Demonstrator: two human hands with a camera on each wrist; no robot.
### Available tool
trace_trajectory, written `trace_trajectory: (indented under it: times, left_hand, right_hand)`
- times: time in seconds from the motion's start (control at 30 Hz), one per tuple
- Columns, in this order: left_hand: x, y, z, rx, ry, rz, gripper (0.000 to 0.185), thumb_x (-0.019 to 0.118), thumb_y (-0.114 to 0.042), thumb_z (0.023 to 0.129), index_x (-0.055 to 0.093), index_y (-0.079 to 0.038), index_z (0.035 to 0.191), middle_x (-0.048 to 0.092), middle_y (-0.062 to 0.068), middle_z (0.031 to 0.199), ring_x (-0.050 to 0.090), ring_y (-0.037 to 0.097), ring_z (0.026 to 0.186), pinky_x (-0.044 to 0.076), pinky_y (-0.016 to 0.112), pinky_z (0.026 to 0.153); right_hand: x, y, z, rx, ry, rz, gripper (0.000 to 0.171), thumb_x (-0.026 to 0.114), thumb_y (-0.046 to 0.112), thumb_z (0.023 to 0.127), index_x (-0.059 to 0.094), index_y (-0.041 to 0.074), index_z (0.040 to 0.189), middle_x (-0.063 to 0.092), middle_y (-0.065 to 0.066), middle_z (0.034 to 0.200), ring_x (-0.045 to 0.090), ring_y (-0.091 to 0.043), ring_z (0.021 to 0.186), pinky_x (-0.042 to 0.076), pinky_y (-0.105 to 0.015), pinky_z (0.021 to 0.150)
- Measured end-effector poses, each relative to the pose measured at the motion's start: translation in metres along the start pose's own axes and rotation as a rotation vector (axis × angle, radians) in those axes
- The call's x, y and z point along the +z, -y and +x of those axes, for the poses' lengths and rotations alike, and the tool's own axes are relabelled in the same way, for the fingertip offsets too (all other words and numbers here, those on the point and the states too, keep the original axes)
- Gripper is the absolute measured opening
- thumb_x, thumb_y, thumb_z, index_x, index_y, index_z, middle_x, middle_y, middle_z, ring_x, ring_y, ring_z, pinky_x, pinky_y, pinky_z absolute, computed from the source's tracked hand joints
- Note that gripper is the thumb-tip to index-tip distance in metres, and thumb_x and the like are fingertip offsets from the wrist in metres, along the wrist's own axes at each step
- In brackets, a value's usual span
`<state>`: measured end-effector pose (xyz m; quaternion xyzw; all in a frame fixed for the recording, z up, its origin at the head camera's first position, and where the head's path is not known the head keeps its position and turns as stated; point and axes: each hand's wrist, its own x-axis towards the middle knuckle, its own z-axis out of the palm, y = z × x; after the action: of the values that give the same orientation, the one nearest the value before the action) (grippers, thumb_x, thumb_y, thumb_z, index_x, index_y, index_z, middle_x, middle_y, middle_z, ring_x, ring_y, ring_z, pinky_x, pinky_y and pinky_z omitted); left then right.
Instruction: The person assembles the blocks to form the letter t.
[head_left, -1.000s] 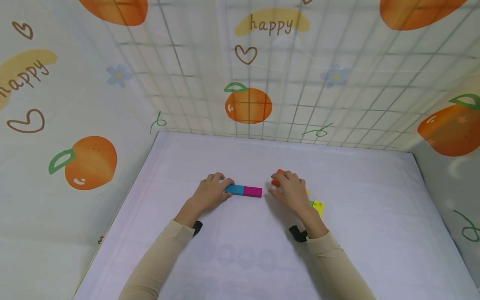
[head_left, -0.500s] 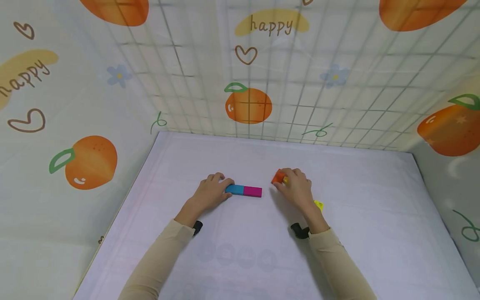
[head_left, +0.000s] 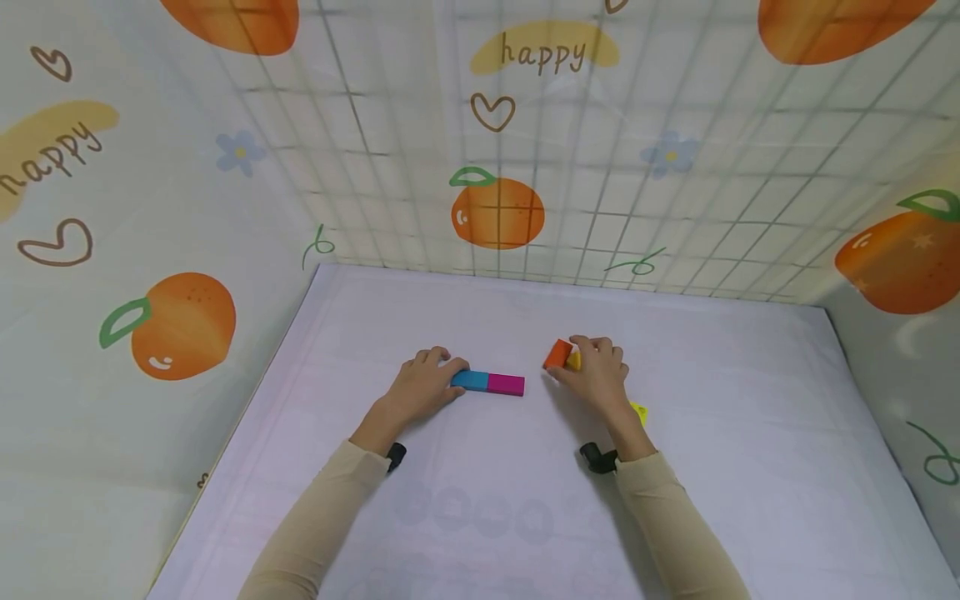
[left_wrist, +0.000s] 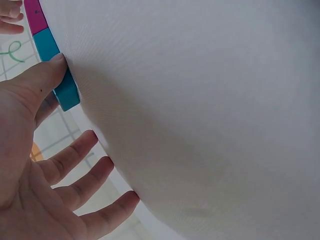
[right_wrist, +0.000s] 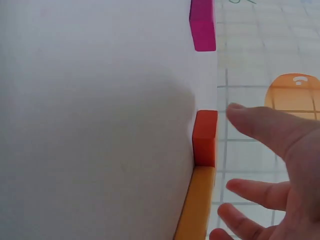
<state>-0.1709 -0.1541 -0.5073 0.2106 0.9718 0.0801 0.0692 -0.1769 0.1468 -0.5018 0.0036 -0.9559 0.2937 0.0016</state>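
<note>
A blue block [head_left: 471,380] and a magenta block [head_left: 506,384] lie end to end on the white table. My left hand [head_left: 418,385] pinches the blue block's near end between thumb and forefinger; its other fingers are spread in the left wrist view, tips down at the white surface. To the right, an orange-red block [head_left: 557,354] touches an amber block [head_left: 573,360], most of which my right hand [head_left: 596,375] covers in the head view. In the right wrist view, that hand's thumb and fingers stand apart around these blocks, gripping nothing.
Behind my right wrist a bright yellow block [head_left: 640,412] partly shows. A gap of bare table separates the magenta block from the orange-red one. Printed cloth walls [head_left: 405,208] with oranges and grid lines rise at the back and sides.
My right hand has shifted slightly right, uncovering more of the orange-red and amber blocks and hiding the green one near the bright yellow block. The left hand keeps its hold on the blue block.
</note>
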Motion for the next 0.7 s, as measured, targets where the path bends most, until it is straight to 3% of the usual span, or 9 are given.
trace_trajectory:
  times: [0.3,0.7]
  left_hand:
    - [-0.0005,0.0002,-0.001,0.022,-0.025,-0.01,0.043,0.06,-0.042,0.087,0.05,-0.031,0.128,0.042,0.009,0.128,0.038,0.031,0.115,0.038,0.052,0.089]
    - [-0.0014,-0.0006,-0.0017,0.025,-0.03,-0.005,0.042,0.06,-0.042,0.087,0.05,-0.031,0.127,0.042,0.009,0.128,0.039,0.032,0.116,0.038,0.052,0.089]
  right_hand:
    - [0.0062,-0.0026,0.0028,0.051,0.057,-0.042,0.069,0.073,0.039,0.075,0.047,0.008,0.13,0.04,-0.023,0.12,0.031,-0.039,0.108,0.027,-0.055,0.082]
    - [0.0097,-0.0058,0.0043,0.048,0.057,-0.033,0.061,0.07,0.034,0.079,0.048,0.007,0.128,0.041,-0.021,0.118,0.032,-0.038,0.108,0.028,-0.055,0.082]
